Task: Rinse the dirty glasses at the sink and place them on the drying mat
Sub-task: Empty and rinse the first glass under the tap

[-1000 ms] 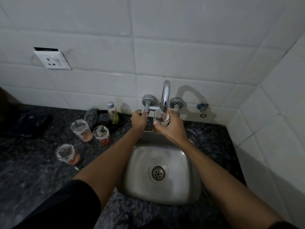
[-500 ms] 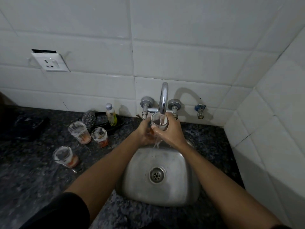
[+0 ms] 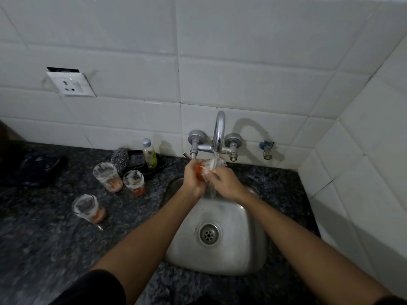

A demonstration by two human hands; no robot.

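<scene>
Head view: dark speckled granite counter (image 3: 55, 249), steel sink (image 3: 248, 249), white tiled walls (image 3: 242, 51).

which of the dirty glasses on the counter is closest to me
The lone glass, at the front left of the counter. The other two glasses stand side by side farther back, near the scrubber and the bottle.

Dim, cool, flat light falls from above the near side, so the curved chrome tap (image 3: 219, 130) throws a soft arched shadow rightward onto the white tiled wall (image 3: 242, 84). Tile lines bow near the edges. The speckled dark granite counter (image 3: 44, 238) smears into blur at near left.
</scene>
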